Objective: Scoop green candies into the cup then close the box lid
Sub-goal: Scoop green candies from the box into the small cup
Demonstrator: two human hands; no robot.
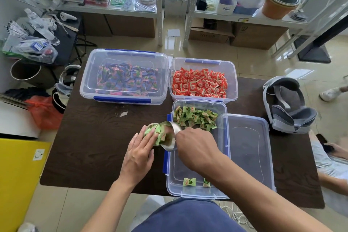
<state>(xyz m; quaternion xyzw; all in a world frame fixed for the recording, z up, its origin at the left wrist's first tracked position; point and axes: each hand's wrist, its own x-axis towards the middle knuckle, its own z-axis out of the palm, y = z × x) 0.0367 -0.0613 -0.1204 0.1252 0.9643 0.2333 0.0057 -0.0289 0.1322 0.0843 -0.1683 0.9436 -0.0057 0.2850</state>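
Tipping now: I read this as the pour, scoop over cup, with candies sliding across.
Stray candies [189,181]: two lie alone at the near end of the green box [195,193], closest to me and well apart from the main heap.
Left hand [138,153]: fingers spread and curved against the near-left side of the cup [150,130], steadying it on the table [98,137]; a loose wrap, I cannot tell how firmly it presses.
Right hand [195,149]: fist closed on the handle of the metal scoop [172,135], forearm crossing over the box from the near right.
Key relation: the scoop's mouth points left toward the cup, its long axis running right to left, just past the box's left wall; the cup stands just beside that wall, outside the box.
Green candies [195,117]: the main heap sits at the far end of the box, beyond the right hand.
Lid [248,149]: lying flat against the box's right side, nearer the right hand, so I judge that hand should swing it over.
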